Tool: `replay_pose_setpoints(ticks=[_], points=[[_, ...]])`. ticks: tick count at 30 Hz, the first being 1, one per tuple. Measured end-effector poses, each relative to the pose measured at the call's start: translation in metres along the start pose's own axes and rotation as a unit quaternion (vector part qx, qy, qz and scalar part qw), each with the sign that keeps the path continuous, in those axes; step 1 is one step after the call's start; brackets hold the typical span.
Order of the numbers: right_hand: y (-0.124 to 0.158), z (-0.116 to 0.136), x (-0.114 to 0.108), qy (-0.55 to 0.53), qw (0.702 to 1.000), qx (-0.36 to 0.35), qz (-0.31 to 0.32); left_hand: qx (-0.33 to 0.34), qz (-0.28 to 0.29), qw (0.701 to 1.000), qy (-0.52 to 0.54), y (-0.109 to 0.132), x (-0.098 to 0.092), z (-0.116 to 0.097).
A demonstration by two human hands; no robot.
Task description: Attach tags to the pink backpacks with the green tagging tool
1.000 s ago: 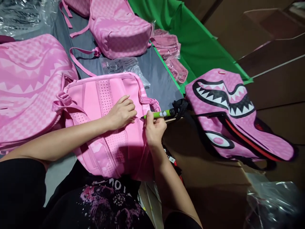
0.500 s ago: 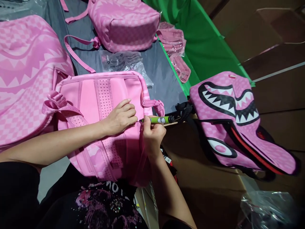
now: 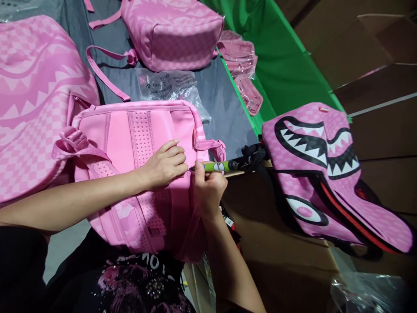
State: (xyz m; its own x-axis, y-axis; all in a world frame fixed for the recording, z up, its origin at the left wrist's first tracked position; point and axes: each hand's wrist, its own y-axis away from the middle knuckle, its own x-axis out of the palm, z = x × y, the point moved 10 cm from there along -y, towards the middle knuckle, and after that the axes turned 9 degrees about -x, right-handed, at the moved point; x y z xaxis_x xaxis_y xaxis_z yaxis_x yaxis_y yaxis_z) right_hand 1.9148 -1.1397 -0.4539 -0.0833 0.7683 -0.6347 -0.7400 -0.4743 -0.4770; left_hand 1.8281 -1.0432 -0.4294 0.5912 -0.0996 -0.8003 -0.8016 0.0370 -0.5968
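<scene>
A pink backpack [image 3: 119, 130] lies with its padded back panel and straps facing up, against my body. My left hand [image 3: 166, 165] is palm down on this panel, fingers bent and closed on the fabric by the right-hand seam; its thumb is hidden. A slim green pen [image 3: 211, 167] with a dark tip and black end is gripped in my right hand [image 3: 210, 187], thumb along its side. The pen's tip points left and meets the panel, or almost meets it, just beside my left fingertips.
Pink checkered backpacks lie left [image 3: 35, 95] and beyond [image 3: 182, 45] on the grey cloth [image 3: 218, 95]. A clear plastic bag [image 3: 169, 84] is between. Pink wrapped pouches [image 3: 239, 54] lie by green fabric [image 3: 280, 56]. A toothy-mouth backpack [image 3: 302, 143] hangs right, before cardboard boxes [image 3: 378, 126].
The view has shifted slightly, so the hanging backpack sits a little further right and lower. Both hands and the pen keep nearly the same place on the backpack.
</scene>
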Motion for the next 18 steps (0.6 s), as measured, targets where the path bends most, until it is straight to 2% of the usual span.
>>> replay_pose_setpoints(ticks=[4,7,10,13,15,18], points=[[-0.001,-0.002,0.0,0.012,1.0,0.01,0.0,-0.001,0.012,1.0,-0.003,0.001,0.001,-0.001],[-0.001,-0.003,0.003,-0.032,0.999,0.017,0.018,0.003,0.055,0.998,-0.005,-0.005,0.005,0.001],[0.004,0.001,-0.003,-0.128,0.992,0.009,0.006,0.027,0.164,0.986,-0.016,-0.019,0.017,0.004],[0.014,0.017,-0.019,-0.161,0.987,-0.032,-0.002,0.034,0.307,0.95,-0.046,-0.034,0.02,0.007],[0.02,0.037,-0.038,-0.14,0.988,-0.072,-0.011,0.018,0.353,0.935,-0.035,-0.047,-0.001,0.001],[0.027,0.082,-0.09,-0.121,0.98,-0.136,-0.077,-0.003,0.343,0.939,-0.027,-0.066,-0.067,-0.026]])
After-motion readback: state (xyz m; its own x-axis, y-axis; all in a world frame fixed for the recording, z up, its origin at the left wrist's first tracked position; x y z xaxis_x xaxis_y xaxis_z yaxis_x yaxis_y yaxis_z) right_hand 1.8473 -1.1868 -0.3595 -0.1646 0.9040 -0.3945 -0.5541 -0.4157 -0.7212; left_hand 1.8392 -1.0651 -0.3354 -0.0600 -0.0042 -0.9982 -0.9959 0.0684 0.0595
